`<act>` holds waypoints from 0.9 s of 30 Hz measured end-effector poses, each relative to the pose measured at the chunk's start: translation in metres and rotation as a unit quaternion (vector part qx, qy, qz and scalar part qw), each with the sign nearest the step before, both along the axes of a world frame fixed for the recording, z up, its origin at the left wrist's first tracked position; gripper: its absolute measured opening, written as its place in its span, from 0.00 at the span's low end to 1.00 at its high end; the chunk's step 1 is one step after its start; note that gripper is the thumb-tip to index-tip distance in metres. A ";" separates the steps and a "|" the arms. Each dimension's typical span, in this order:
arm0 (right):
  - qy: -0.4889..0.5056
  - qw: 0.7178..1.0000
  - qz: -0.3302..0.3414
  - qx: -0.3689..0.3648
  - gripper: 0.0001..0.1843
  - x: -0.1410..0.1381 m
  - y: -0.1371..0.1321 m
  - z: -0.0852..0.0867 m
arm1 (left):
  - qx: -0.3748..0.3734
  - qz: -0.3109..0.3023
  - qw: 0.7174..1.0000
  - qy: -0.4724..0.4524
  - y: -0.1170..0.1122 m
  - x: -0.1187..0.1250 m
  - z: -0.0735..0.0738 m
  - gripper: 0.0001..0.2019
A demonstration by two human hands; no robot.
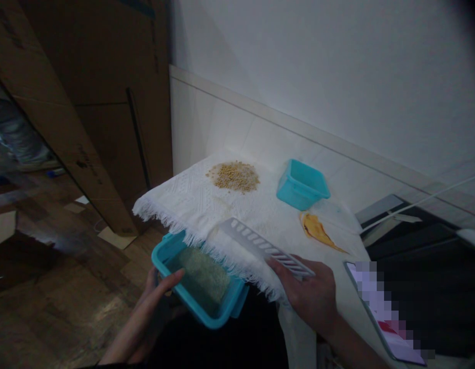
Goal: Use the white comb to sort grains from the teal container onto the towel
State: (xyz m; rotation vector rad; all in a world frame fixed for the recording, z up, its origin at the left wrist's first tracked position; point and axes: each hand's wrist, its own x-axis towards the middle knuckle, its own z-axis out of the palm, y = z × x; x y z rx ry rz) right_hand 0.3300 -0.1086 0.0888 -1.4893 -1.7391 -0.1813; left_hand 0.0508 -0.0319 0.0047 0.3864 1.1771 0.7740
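Observation:
My left hand (155, 302) grips the near left side of a teal plastic tub (191, 307), thumb over its rim. The tub is held below the table edge, with pale fine grains (206, 274), perhaps rice, inside. My right hand (314, 292) is closed on a flat grey-white plastic piece with a row of slanted slots (256, 246). That piece lies low over the front of a white fringed cloth (183, 192), its far end near the tub. The fringe hangs over the tub's far rim. A pile of yellowish beans mixed with pale grains (235, 177) sits on the cloth.
A second teal tub (301, 192) stands on the cloth near the wall. Beside it lies a yellow-orange leaf-shaped item (317, 228). A tablet-like screen (387, 318) is at the right. Large cardboard (106, 128) stands left, above a wooden floor (68, 318).

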 end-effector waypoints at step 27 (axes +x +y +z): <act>0.037 0.990 -0.136 -0.009 0.13 0.049 0.010 -0.014 | -0.007 -0.003 1.000 0.002 -0.001 0.003 0.007 0.47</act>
